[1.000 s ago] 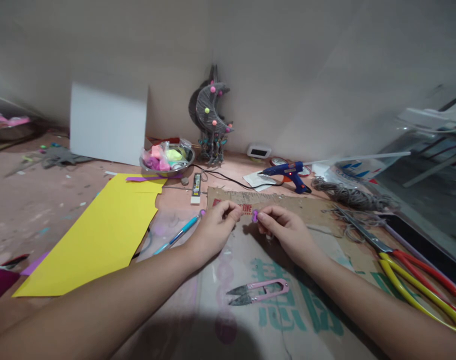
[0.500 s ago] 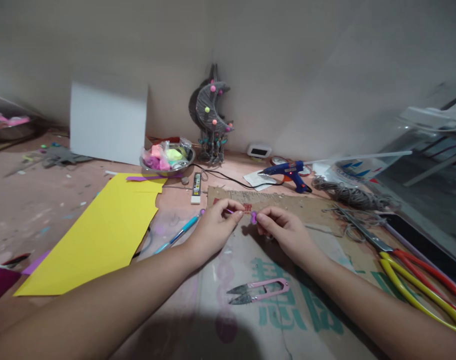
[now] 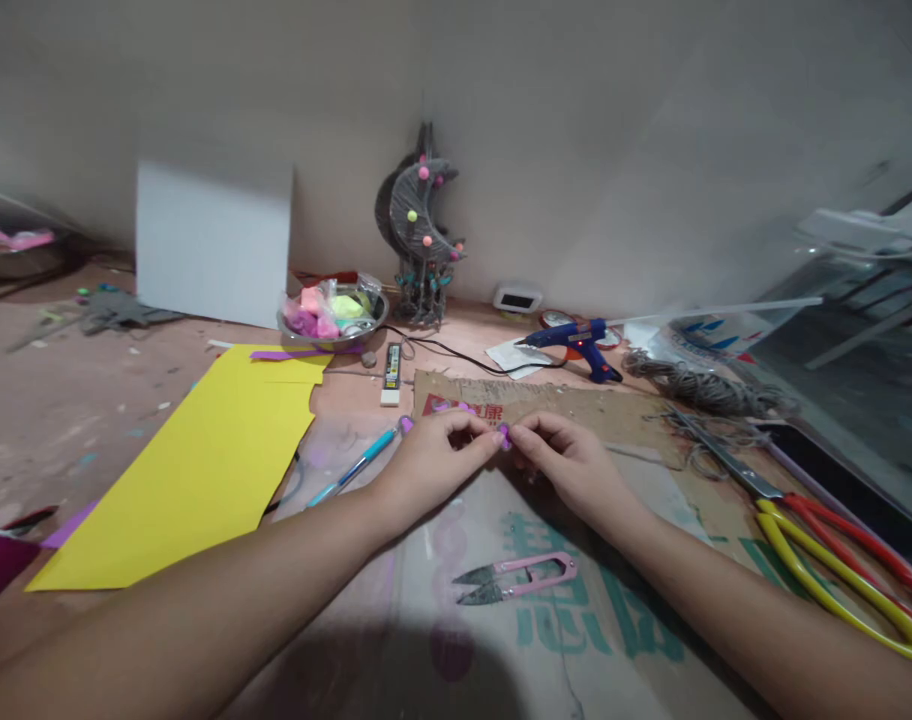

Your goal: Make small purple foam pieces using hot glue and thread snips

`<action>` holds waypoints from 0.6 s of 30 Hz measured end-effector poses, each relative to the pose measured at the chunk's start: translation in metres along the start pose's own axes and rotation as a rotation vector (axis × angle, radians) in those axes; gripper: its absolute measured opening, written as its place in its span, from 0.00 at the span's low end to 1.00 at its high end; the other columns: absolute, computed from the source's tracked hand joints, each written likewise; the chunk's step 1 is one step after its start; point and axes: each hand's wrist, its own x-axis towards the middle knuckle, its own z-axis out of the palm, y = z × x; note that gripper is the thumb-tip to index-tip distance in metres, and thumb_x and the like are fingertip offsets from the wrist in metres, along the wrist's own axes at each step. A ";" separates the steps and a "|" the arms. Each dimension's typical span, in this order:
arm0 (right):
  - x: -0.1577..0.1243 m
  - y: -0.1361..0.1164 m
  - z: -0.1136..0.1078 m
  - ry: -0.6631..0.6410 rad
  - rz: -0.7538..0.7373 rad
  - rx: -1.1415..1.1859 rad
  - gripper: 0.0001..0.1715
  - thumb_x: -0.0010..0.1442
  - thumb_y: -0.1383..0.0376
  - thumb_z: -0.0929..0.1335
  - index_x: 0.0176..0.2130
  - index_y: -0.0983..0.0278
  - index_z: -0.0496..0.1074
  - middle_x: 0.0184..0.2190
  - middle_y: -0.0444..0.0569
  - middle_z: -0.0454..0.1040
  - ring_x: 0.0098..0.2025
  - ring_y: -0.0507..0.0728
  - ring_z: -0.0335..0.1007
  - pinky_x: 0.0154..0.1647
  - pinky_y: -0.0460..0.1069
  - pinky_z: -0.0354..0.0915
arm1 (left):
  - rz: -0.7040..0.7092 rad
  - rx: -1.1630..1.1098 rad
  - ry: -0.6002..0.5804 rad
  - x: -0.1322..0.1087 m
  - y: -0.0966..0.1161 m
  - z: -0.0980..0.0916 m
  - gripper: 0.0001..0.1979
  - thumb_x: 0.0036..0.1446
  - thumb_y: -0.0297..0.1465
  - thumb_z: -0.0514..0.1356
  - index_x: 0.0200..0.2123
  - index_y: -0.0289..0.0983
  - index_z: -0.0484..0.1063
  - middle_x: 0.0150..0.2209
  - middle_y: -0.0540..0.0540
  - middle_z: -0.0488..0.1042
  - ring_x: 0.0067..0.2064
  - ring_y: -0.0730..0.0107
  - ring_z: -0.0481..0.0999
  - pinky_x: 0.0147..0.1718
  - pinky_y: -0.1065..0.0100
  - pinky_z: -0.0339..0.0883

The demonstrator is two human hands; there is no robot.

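Note:
A small purple piece, narrow in the middle, is pinched between the thumb and fingers of my right hand. My left hand is closed in a pinch too, its fingertips touching the same piece from the left. What the piece is made of is too small to tell. Both hands are above a cardboard sheet. More purple bits lie just behind my left hand. A blue pen rests left of it, and pink thread snips lie in front of both hands.
Yellow paper covers the left side. At the back stand a bowl of coloured clay, a grey moon ornament and a blue glue gun with its cord. Large scissors, grey yarn and a phone lie right.
My left hand has moved slightly right, and its fingertips now meet the purple piece at my right fingers. More purple bits show behind the left hand. My right hand has hardly moved.

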 end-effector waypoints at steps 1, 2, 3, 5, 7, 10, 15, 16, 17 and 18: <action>0.000 -0.001 0.000 0.000 -0.004 -0.006 0.18 0.57 0.53 0.65 0.27 0.65 0.68 0.20 0.42 0.66 0.21 0.49 0.58 0.22 0.44 0.56 | 0.001 0.001 -0.002 0.000 0.000 0.000 0.11 0.55 0.36 0.55 0.27 0.35 0.71 0.28 0.48 0.73 0.32 0.70 0.69 0.32 0.70 0.60; 0.000 -0.002 0.000 0.000 -0.008 -0.010 0.18 0.57 0.53 0.64 0.27 0.65 0.67 0.20 0.42 0.65 0.21 0.49 0.58 0.22 0.44 0.56 | 0.006 -0.001 -0.003 0.000 0.000 0.000 0.11 0.55 0.35 0.55 0.27 0.35 0.71 0.28 0.48 0.73 0.33 0.70 0.69 0.32 0.71 0.60; 0.000 -0.003 -0.001 -0.001 -0.010 -0.010 0.19 0.58 0.52 0.63 0.26 0.65 0.67 0.20 0.42 0.65 0.21 0.49 0.58 0.22 0.44 0.56 | 0.012 -0.006 -0.004 0.000 0.000 0.000 0.11 0.55 0.35 0.55 0.27 0.35 0.71 0.28 0.49 0.73 0.33 0.70 0.69 0.32 0.71 0.60; 0.000 -0.006 -0.001 -0.009 -0.005 0.002 0.21 0.58 0.52 0.63 0.25 0.65 0.66 0.19 0.42 0.64 0.21 0.49 0.58 0.22 0.44 0.56 | 0.022 -0.024 -0.008 0.000 -0.001 0.000 0.11 0.56 0.35 0.54 0.27 0.35 0.70 0.28 0.49 0.73 0.33 0.70 0.70 0.33 0.71 0.60; -0.001 -0.007 -0.001 -0.028 0.021 0.039 0.20 0.57 0.52 0.64 0.26 0.64 0.67 0.19 0.41 0.64 0.21 0.48 0.58 0.22 0.44 0.56 | 0.027 -0.040 -0.008 0.000 -0.002 0.000 0.12 0.56 0.35 0.54 0.27 0.35 0.70 0.29 0.48 0.73 0.33 0.70 0.70 0.33 0.70 0.61; -0.001 -0.005 0.000 -0.039 0.076 0.095 0.17 0.54 0.52 0.66 0.29 0.64 0.67 0.20 0.40 0.65 0.20 0.48 0.58 0.20 0.43 0.55 | 0.037 -0.040 -0.006 0.001 -0.004 0.000 0.12 0.56 0.36 0.54 0.27 0.35 0.70 0.29 0.48 0.72 0.33 0.69 0.69 0.34 0.70 0.61; 0.000 -0.003 0.001 -0.016 0.059 0.069 0.17 0.55 0.53 0.66 0.27 0.65 0.68 0.19 0.42 0.66 0.21 0.48 0.58 0.23 0.44 0.56 | 0.041 -0.050 -0.021 0.001 -0.004 -0.001 0.13 0.58 0.37 0.52 0.28 0.34 0.70 0.28 0.48 0.71 0.33 0.69 0.69 0.33 0.70 0.60; 0.000 -0.004 0.001 -0.010 0.053 0.064 0.18 0.55 0.53 0.66 0.27 0.65 0.67 0.19 0.42 0.66 0.21 0.48 0.58 0.23 0.44 0.56 | 0.039 -0.062 -0.014 0.001 -0.004 -0.001 0.14 0.58 0.37 0.51 0.29 0.34 0.70 0.29 0.47 0.71 0.34 0.69 0.69 0.33 0.69 0.60; 0.000 -0.005 0.001 -0.005 0.050 0.062 0.18 0.55 0.53 0.66 0.26 0.65 0.67 0.19 0.42 0.66 0.21 0.48 0.58 0.23 0.44 0.56 | 0.037 -0.081 -0.004 0.001 -0.005 0.000 0.15 0.59 0.37 0.51 0.29 0.34 0.71 0.29 0.47 0.71 0.34 0.68 0.69 0.33 0.69 0.60; 0.000 -0.006 0.001 0.002 0.050 0.062 0.18 0.55 0.53 0.66 0.26 0.65 0.67 0.19 0.41 0.66 0.21 0.48 0.57 0.23 0.44 0.56 | 0.033 -0.112 0.006 0.002 -0.006 0.000 0.16 0.59 0.38 0.50 0.30 0.34 0.71 0.29 0.47 0.71 0.34 0.68 0.69 0.34 0.69 0.60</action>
